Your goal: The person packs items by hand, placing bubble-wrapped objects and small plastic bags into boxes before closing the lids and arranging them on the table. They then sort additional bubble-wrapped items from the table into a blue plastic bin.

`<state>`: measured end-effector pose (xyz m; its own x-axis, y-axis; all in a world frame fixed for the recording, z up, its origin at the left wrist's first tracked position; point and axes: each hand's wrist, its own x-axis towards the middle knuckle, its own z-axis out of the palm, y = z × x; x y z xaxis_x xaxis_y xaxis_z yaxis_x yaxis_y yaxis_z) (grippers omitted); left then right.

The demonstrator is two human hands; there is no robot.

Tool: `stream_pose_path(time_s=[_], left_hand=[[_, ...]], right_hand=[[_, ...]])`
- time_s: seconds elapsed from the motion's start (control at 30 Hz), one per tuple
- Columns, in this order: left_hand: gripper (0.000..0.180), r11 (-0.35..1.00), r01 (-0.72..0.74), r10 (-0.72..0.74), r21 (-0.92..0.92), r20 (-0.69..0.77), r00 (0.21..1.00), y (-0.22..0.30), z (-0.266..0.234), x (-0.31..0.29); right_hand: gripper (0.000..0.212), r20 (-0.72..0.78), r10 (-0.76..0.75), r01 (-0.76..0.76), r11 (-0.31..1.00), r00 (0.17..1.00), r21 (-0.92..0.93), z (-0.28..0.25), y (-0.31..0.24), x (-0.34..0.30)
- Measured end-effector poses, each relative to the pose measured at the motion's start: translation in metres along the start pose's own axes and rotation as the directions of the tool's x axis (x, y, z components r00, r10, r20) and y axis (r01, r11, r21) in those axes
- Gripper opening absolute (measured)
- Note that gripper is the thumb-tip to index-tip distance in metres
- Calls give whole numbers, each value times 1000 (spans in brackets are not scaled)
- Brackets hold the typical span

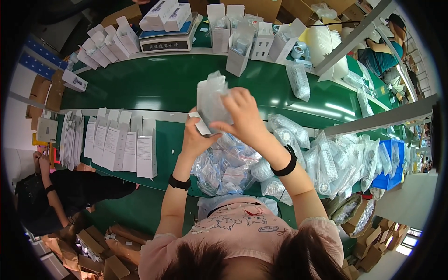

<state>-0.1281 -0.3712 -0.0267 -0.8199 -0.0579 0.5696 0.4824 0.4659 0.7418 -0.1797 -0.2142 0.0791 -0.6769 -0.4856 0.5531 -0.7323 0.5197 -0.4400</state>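
Note:
In front of me a small white cardboard box [201,125] is held low by my left hand [196,138], whose fingers are wrapped round it. A clear plastic bag [213,97] stands up at the box's top. My right hand [242,114] has its fingers closed on the bag's right side, the thumb reaching toward the box. What lies inside the bag cannot be made out. Just below my hands is a heap of small clear bags [224,165] with parts in them.
Flat white cartons [112,144] lie in a row at left. Beyond the green table [140,86], open boxes [239,51] flank a scale [165,44] with boxes on top. Bubble-wrapped packs [331,163] and a blue bin [391,163] are at right. A person [51,200] sits at left.

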Motion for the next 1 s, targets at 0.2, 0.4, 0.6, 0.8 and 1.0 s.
stream_pose_path(time_s=[0.2,0.4,0.6,0.8,1.0], left_hand=[[79,993,118,-119,-21,-132,984,-42,-8,-18],[82,940,341,-341,-13,-6,940,-55,-36,-35],[58,982,154,-142,111,-104,984,-17,-45,-5],[10,956,271,-253,109,-155,955,-21,-56,-1],[9,856,516,-496,32,-232,837,-19,-59,5]], right_hand=[[32,215,188,-278,789,958,547,33,62,-29],[36,712,166,25,968,682,-249,73,140,-104],[31,570,123,-69,991,812,-116,64,151,-111],[23,298,374,-457,841,878,290,-3,69,-23],[19,216,-217,142,938,952,315,10,3,8]])
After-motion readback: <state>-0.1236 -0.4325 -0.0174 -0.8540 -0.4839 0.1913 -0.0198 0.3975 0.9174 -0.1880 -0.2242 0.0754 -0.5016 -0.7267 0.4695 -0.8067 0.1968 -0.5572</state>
